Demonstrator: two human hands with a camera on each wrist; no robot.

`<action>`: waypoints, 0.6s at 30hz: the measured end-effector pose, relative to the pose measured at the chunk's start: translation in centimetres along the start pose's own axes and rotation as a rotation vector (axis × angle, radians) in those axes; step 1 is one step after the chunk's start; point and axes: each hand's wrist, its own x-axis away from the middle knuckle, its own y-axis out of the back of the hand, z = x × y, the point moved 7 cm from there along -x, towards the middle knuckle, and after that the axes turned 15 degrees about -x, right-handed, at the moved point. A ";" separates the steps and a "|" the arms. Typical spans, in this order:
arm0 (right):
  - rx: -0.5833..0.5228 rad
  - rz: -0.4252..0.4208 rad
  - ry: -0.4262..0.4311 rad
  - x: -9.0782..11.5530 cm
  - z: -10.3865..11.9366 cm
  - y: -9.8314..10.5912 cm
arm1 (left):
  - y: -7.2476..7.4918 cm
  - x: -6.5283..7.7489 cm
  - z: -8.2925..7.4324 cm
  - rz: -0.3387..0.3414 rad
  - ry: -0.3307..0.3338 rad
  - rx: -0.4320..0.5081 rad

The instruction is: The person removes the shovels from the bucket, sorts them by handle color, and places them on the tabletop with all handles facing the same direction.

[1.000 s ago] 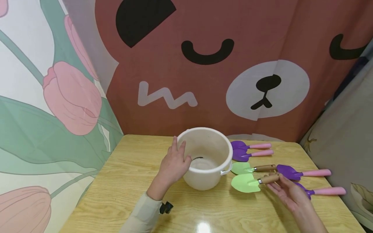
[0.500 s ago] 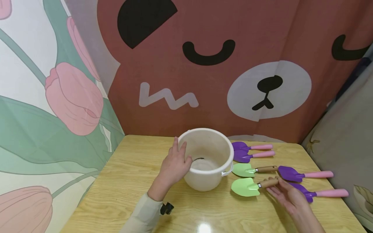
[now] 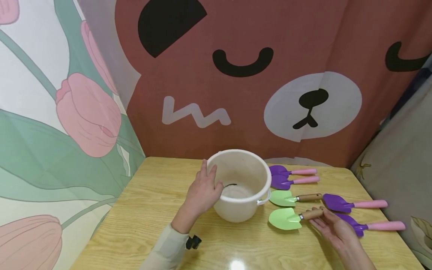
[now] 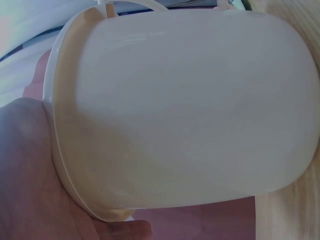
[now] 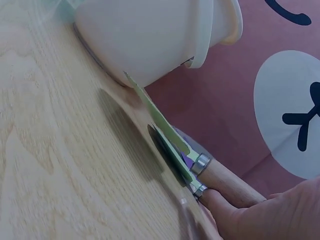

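Observation:
In the head view my left hand [image 3: 202,191] rests on the left rim of a white plastic bucket [image 3: 236,210], with fingertips reaching over the edge. The left wrist view shows the palm against that rim beside the bucket's outer wall [image 4: 200,110]. My right hand [image 3: 337,228], palm turned up, pinches the wooden handle of a light green trowel [image 3: 285,218]. Its blade points left, and in the right wrist view a shadow [image 5: 125,130] falls on the table below it. A second green trowel [image 3: 283,198] lies just behind the held one.
Two purple trowels with pink handles [image 3: 305,171] lie behind the green ones, partly hidden by the bucket. Two more purple trowels [image 3: 339,202] lie right of them, the nearer partly behind my right hand. A bear-print curtain [image 3: 236,131] stands behind the wooden table [image 3: 162,180].
The held trowel has come slightly nearer to me, widening the gap to the second green trowel. My left hand stays on the bucket rim. The whole head view has shifted a little.

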 end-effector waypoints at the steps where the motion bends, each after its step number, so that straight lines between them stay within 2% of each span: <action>1: 0.002 0.011 0.000 0.0 0.0 0.0 | 0.0 0.0 0.0 0.000 0.001 -0.001; 3: 0.011 0.019 0.001 0.0 -0.1 -0.1 | 0.0 0.0 0.0 0.000 0.002 0.002; 12: 0.106 -0.090 0.040 -0.1 0.1 0.4 | 0.0 0.0 0.0 0.001 0.001 -0.004; 18: 0.134 -0.063 0.044 0.0 0.1 0.4 | 0.0 0.0 -0.1 0.006 0.004 0.000</action>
